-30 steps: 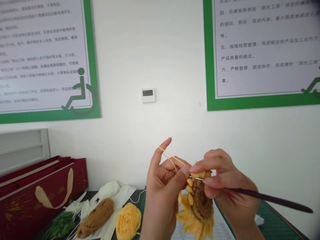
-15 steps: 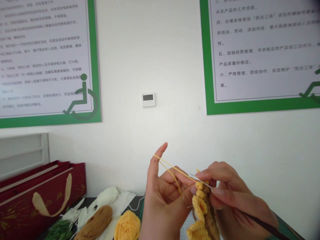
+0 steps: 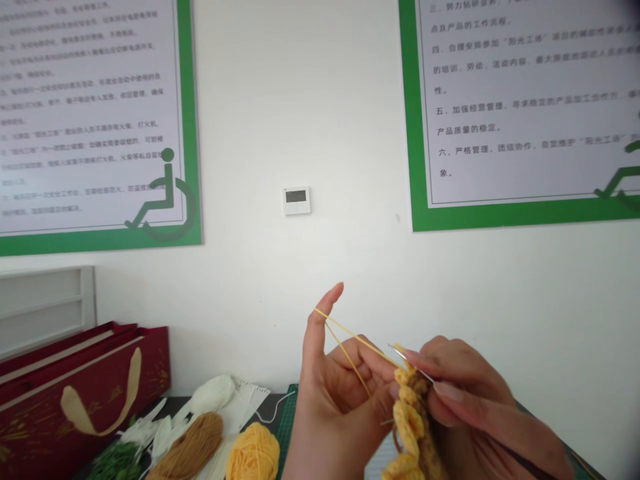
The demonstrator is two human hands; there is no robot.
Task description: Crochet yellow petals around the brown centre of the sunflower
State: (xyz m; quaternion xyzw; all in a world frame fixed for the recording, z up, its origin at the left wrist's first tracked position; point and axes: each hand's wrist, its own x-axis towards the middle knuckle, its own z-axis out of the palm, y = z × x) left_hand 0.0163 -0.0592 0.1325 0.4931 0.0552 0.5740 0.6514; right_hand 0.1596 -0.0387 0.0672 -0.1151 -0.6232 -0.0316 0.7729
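Note:
My left hand pinches the edge of a yellow and brown crochet piece between thumb and fingers. Its index finger points up, with yellow yarn looped round it and running down to the top of the piece. In my right hand is a crochet hook, held between thumb and fingers like a pen. The silver tip of the hook lies at the upper edge of the piece, close to the taut strand. Part of the piece is hidden behind my fingers and below the frame.
A yellow yarn ball, a brown skein, white yarn and green yarn lie on the table at left. Beside them stands a dark red gift bag. A green cutting mat is partly behind my left hand.
Both hands, with the crochet piece and hook, have shifted slightly to the right. The right hand has also dropped a little. Yarn still runs over the left index finger.

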